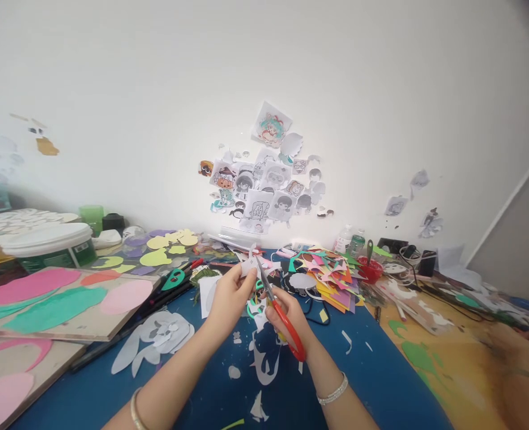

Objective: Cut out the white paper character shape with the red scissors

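My left hand [235,288] pinches a small white paper piece [248,263] near the middle of the view. Red-handled scissors [291,331] are in my right hand [289,310], with the blades pointing up and away beside the paper. The blade tips are close to the paper's right side; whether they touch it I cannot tell. Below my hands, white paper scraps [265,361] lie on the blue table surface [349,382]. Another white cut-out [157,337] of layered petal shapes lies left of my left forearm.
Coloured paper [336,278] is piled behind my right hand. Boards [107,316] with pink and green shapes and a lidded tub [49,245] stand left. At right are a red bowl [369,270], cables, and another person's blurred arm [515,370]. Drawings [276,176] cover part of the wall.
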Demonstrator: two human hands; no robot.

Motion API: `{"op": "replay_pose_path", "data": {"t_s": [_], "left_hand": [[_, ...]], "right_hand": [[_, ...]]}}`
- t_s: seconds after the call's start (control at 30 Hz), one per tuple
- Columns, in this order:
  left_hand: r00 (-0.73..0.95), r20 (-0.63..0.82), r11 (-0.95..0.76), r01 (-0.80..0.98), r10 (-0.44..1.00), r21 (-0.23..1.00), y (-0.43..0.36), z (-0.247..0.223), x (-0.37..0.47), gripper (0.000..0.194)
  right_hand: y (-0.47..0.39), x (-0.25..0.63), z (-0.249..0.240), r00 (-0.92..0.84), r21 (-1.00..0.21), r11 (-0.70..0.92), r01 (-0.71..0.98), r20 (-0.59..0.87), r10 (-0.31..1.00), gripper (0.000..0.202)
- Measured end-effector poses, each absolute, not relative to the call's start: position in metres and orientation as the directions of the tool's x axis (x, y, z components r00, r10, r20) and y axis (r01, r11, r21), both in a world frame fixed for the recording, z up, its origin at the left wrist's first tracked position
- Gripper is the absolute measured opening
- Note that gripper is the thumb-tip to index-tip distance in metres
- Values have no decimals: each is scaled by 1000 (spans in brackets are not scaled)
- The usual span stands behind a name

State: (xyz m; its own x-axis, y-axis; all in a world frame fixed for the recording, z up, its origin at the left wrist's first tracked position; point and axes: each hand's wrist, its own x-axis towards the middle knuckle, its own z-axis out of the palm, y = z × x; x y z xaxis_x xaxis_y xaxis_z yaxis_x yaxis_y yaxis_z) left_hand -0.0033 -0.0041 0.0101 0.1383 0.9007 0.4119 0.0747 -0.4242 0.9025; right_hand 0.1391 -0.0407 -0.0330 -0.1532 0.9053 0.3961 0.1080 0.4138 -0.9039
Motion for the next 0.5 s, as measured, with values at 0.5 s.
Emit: {"op": "replay_pose_path", "data": {"t_s": [0.5], "left_hand": [[121,414,-416,-17,902,909,-8,10,0,32]], "right_hand": [[-38,138,-47,-166,-879,467,92,449,878,41]]}}
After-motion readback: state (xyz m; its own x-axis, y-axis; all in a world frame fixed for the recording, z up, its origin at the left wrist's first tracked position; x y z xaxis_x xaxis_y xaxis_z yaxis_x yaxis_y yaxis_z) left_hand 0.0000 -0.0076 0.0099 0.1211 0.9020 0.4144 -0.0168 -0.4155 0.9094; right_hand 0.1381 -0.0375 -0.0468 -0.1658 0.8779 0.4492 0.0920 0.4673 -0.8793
